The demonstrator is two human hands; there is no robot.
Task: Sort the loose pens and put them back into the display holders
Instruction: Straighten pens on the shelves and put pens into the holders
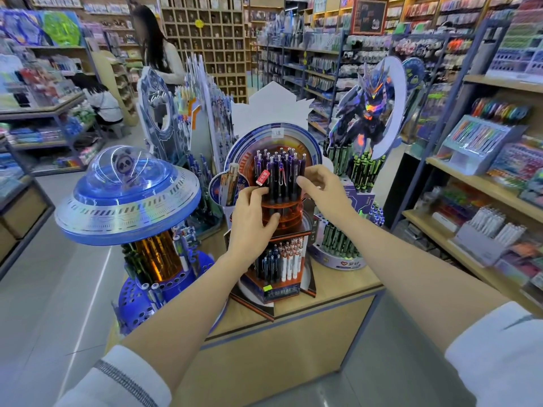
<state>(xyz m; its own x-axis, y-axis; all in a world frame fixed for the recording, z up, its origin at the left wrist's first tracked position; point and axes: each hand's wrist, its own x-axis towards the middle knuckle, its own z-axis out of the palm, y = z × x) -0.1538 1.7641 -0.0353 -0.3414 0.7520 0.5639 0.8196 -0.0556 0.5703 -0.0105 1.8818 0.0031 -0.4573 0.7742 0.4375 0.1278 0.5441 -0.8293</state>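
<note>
We're on the seating step. Left hand (251, 215) fingers wrap the orange display holder (289, 211), steadying it. Right hand (321, 186) fingers bend against the purple pens (279, 174) standing between both hands; pinching one? Can't tell. Next, likely nudging them straight into their holes.

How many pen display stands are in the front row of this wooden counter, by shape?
Blue saucer-shaped plastic stand with clear dome: 1
Orange tiered plastic tower holding dark purple pens: 1
Round white stand under a cardboard robot figure: 1
Total: 3
</note>
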